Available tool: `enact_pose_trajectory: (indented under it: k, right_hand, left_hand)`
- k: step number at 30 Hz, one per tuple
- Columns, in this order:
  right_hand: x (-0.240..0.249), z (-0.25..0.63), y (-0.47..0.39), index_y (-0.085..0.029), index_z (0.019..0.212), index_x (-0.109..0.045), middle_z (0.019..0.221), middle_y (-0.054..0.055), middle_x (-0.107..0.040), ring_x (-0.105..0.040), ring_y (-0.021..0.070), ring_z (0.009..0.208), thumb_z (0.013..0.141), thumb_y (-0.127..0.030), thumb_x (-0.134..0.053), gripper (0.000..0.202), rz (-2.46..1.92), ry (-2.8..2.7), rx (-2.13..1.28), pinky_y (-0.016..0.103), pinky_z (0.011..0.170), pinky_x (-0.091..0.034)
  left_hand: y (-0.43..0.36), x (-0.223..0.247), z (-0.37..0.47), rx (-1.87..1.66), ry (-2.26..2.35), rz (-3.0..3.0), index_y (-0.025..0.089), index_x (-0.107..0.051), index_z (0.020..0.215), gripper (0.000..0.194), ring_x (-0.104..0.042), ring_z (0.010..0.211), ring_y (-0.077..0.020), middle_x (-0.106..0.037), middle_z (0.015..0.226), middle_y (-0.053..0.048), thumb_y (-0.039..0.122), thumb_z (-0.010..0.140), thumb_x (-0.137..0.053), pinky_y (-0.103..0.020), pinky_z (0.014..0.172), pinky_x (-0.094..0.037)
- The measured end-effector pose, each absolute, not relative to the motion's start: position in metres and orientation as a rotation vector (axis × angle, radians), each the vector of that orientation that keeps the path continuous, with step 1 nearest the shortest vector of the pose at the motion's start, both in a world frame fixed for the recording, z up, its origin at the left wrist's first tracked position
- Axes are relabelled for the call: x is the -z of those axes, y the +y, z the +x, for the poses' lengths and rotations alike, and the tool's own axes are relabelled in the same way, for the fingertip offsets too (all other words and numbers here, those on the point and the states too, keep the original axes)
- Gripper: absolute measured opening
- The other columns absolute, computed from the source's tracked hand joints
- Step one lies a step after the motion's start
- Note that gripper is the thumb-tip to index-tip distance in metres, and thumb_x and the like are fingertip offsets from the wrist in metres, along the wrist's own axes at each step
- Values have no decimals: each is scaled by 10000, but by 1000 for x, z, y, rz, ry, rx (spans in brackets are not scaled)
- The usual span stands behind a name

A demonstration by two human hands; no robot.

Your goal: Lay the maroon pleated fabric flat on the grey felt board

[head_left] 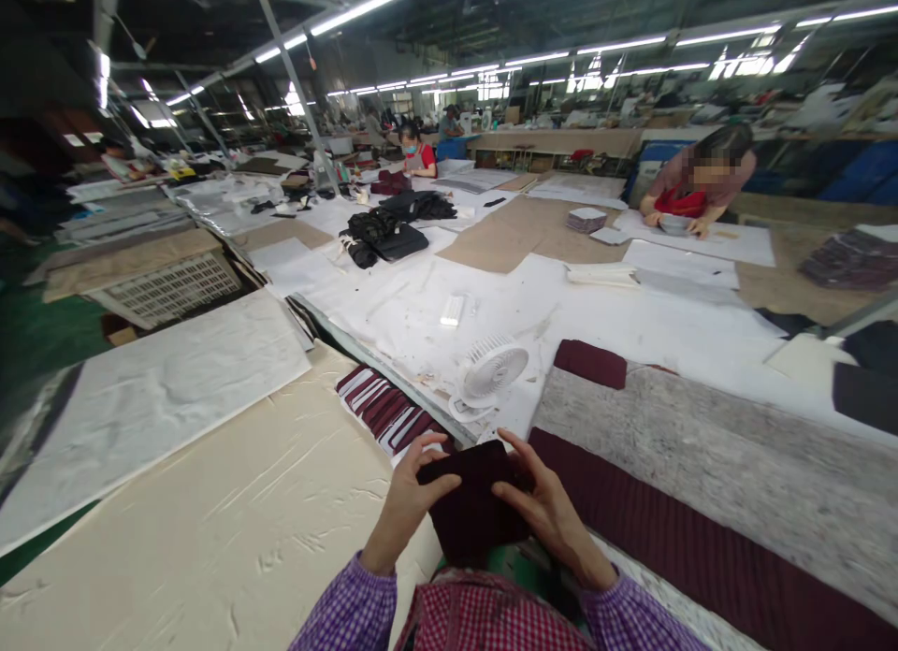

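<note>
A dark maroon fabric panel (477,511) with rounded corners is held up in front of my body. My left hand (419,487) pinches its upper left edge, thumb on the near face and fingers behind. On the other side my right hand (537,492) grips the upper right edge the same way. Just beyond the panel lies a row of maroon and white pieces (385,408), packed side by side. To my right runs a long row of overlapping maroon pieces (702,539) on a grey mottled sheet (702,445); a single maroon piece (590,363) rests at that sheet's far corner.
A small white fan (491,370) stands on the white-covered table (393,305) ahead. Black fabric bundles (393,225) lie farther off. A cream sheet (245,501) covers the surface at my left. Across the table a person (702,179) leans over a bowl (674,224).
</note>
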State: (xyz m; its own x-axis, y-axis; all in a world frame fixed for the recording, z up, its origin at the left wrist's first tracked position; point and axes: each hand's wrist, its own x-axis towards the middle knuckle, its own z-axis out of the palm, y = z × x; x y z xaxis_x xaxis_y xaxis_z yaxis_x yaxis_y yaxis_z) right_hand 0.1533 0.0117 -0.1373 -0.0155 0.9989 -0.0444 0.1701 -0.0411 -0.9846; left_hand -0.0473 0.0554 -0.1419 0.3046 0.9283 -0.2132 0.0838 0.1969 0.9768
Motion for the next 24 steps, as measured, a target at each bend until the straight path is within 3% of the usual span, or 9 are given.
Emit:
enact_pose_trajectory:
  k: [3,9,14,21,24]
  right_hand:
    - [125,151,13,-252,1323,-398,972,33,-619,-618,203,917,784,-347,-661,607,-1336,-1134,-1163,350,822,-510]
    - [121,145,14,-239,1199,-472,1093,86,-604,-596,256,995,715,-454,-710,581,-1292,-929,-1216,385,828,-507]
    - [109,149,12,-205,1080,-583,937,50,-683,-630,242,858,663,-422,-766,505,-1294,-954,-1343,359,756,-517]
    - [90,158,9,-198,892,-645,785,4,-662,-596,193,739,640,-423,-770,360,-1276,-1036,-1427,293,670,-479]
    - [75,164,7,-216,960,-694,842,16,-698,-614,220,776,571,-312,-820,420,-1307,-1247,-1486,300,690,-472]
  left_hand:
    - [48,142,-44,-868,1003,1071,206,-512,1195,496,-614,981,-217,-680,1058,-56,360,741,-639,-346,865,-485]
    - [39,143,-36,-856,952,985,155,-609,1109,429,-619,1012,-233,-704,1097,-82,310,720,-704,-379,947,-459]
    - [42,133,-38,-827,978,1024,160,-653,1049,409,-637,958,-234,-731,1028,-58,317,682,-742,-358,883,-492]
    - [44,122,-46,-780,973,1161,195,-674,977,307,-621,883,-196,-726,918,-3,298,693,-730,-284,815,-481]
    - [46,105,-48,-658,896,1345,200,-703,914,218,-614,778,-183,-715,822,-3,260,706,-714,-254,715,-465]
